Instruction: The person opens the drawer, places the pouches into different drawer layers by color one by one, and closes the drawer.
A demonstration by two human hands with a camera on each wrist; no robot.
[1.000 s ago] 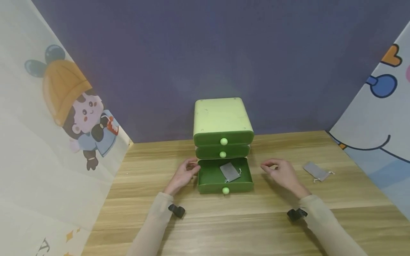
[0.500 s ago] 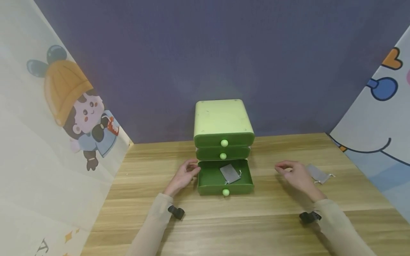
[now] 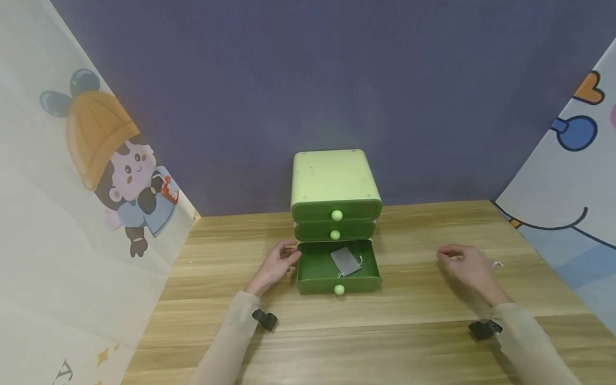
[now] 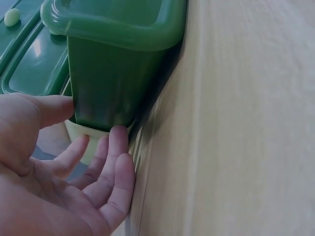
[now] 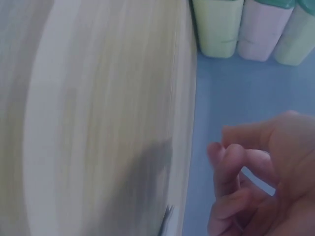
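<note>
A small drawer cabinet (image 3: 332, 176) with a pale yellow-green top stands at the back of the table, its bottom drawer (image 3: 313, 262) pulled out. In that green drawer lies a grey drawstring pouch (image 3: 345, 261). My left hand (image 3: 276, 264) is at the drawer's left side; in the left wrist view its thumb touches the drawer edge and its fingertips reach the cabinet's rim. Off to the right, my right hand (image 3: 469, 267) hovers over the table with fingers loosely curled, holding nothing. It covers most of a second grey pouch, whose white drawstring (image 3: 497, 264) shows beyond the knuckles.
Both upper drawers, the top one (image 3: 313, 212) and the middle one (image 3: 313, 231), are pushed in, with round pale knobs. The wooden table (image 3: 385, 337) meets a dark blue wall (image 3: 240, 107) behind. Cartoon-printed panels (image 3: 38, 240) flank it left and right.
My right hand has moved rightward, away from the drawer, until it covers most of the pouch on the table. My left hand has stayed at the drawer's side.
</note>
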